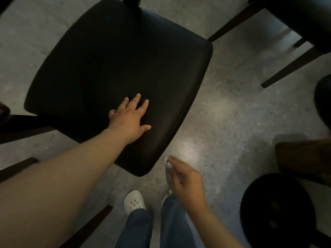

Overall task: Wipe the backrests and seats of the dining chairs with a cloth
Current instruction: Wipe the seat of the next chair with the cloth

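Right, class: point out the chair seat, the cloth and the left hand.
chair seat (116,59): head view, middle of the black cushion.
cloth (167,161): head view, white wad at its top end.
left hand (129,119): head view, back of the hand.

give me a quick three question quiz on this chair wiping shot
1. True or false: the left hand is on the black seat with fingers spread.
2. Which hand holds the white cloth? A: left hand. B: right hand. C: neither.
3. Fill in: the white cloth is off the seat's near edge, over the ____.
Key: 1 true; 2 B; 3 floor.
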{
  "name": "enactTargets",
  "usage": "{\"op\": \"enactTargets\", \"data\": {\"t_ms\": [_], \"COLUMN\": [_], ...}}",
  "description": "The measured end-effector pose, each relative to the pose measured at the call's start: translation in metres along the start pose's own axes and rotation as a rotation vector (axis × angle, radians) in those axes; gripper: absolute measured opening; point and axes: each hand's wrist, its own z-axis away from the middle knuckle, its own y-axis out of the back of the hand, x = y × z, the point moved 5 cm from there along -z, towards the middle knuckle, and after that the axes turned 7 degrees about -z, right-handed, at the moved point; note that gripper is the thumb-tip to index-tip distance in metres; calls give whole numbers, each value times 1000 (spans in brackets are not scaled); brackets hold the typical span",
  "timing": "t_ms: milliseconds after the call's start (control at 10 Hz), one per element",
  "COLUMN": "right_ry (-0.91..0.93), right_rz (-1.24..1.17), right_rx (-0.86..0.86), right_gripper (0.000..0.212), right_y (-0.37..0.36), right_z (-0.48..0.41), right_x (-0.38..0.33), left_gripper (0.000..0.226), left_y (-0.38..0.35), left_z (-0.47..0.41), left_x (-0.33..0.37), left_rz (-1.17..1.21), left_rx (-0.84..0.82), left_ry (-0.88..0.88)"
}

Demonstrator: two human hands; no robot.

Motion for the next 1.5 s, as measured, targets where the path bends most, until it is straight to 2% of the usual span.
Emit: {"op": "enactTargets", "data": {"t_ms": [100, 400, 500, 600, 700, 800, 900, 1000, 1100, 1300, 1400, 1500], "right_ry": [-72, -71, -84, -85, -83, -154, -179, -160, -91, 93, 109, 204], "right_rz": [-11, 72, 16, -40, -56, -72, -50, -16, 20, -17, 9, 63], "right_rx": [201, 363, 291, 196, -10, 113, 357, 366, 241, -32, 60, 164], "right_gripper": [26, 28, 21, 21, 16, 12, 17, 35, 39, 32, 36, 43], "right_y": [27, 73, 46, 11, -11, 13, 61, 85, 69, 29, 45, 55], "right_z": [-25, -154, -144, -89, -35, -41, -103, -181, -199, -99, -129, -200], "right_x": [1, -23, -22, -15, -6, 0, -5, -18, -32, -29, -43, -78], "left_gripper": [88, 88, 88, 89, 89, 89, 88, 88, 88, 88, 93, 94], "left_y": [1, 3, -2, -5, -5, -2, -1, -1, -2, 4, 1, -5], "left_z": [1, -1, -4, -4, -3, -2, -1, -1, -2, 1, 7, 12], "left_x": [3, 5, 2, 2, 4, 3, 3, 4, 4, 2, -5, -11], "left_rz": [-20, -24, -24, -43, -40, -38, -35, -35, -31, 28, 160, 244], "left_rx": [-2, -22, -24, -5, 4, -2, -6, -7, -15, 20, 104, 143], "left_ry": [12, 23, 16, 34, 38, 31, 26, 24, 28, 16, 18, 22]}}
